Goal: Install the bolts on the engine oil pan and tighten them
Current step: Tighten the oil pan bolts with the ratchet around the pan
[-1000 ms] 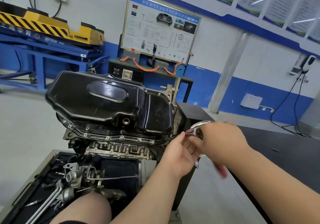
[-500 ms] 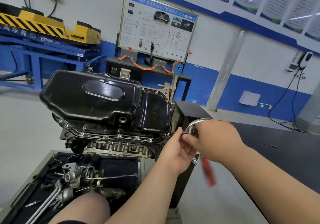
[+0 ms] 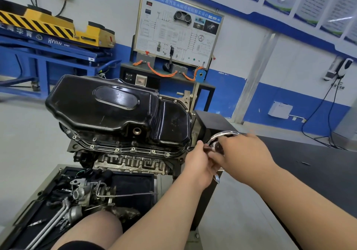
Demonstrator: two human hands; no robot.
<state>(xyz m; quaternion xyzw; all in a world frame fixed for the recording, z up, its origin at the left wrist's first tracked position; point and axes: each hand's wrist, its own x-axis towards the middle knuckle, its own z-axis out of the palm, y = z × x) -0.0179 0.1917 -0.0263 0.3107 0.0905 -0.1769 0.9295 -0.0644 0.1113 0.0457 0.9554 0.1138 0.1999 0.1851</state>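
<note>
Black oil pan (image 3: 116, 110) is seated atop the engine. At its right-corner bolt (image 3: 187, 148), a tool (image 3: 192, 148) is pinched by the left hand (image 3: 201, 164) and clasped by the right hand (image 3: 245, 153). Any tilt could cause slipping or cross-threading.

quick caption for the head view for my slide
Left hand and right hand hold a thin tool on a flange bolt at the near right corner of the black oil pan.

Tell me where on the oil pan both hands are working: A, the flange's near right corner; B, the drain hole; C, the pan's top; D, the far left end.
A: the left hand and right hand hold a socket tool at the oil pan flange's near right corner.
</note>
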